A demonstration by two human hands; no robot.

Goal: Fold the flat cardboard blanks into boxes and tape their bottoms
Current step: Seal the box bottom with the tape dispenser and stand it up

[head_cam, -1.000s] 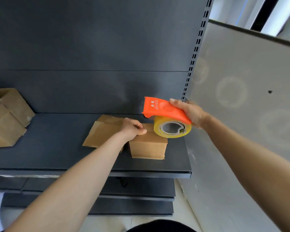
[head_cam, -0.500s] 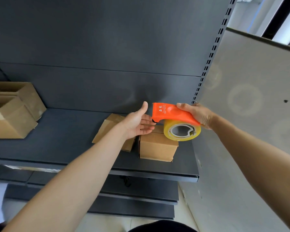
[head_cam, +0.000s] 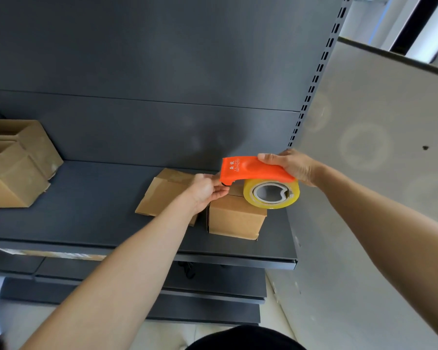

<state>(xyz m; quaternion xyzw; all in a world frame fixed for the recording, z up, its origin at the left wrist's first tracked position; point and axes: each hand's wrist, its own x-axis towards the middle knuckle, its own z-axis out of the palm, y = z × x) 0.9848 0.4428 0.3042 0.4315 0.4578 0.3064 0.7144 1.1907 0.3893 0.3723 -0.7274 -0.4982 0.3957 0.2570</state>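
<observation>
Gripping the tape dispenser [head_cam: 253, 170] in the right hand [head_cam: 292, 166] and pinching its nose with the left hand [head_cam: 205, 192], draw tape taut over the box [head_cam: 234, 218] seam.

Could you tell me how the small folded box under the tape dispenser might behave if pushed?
Likely light: the box is small, thin cardboard. Squat and flat-based, it would probably slide on the smooth dark shelf rather than tip. Its walls may dent under firm pressure.

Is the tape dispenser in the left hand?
No: the right hand grips the orange tape dispenser from above; the left hand only meets its front tip.
</observation>
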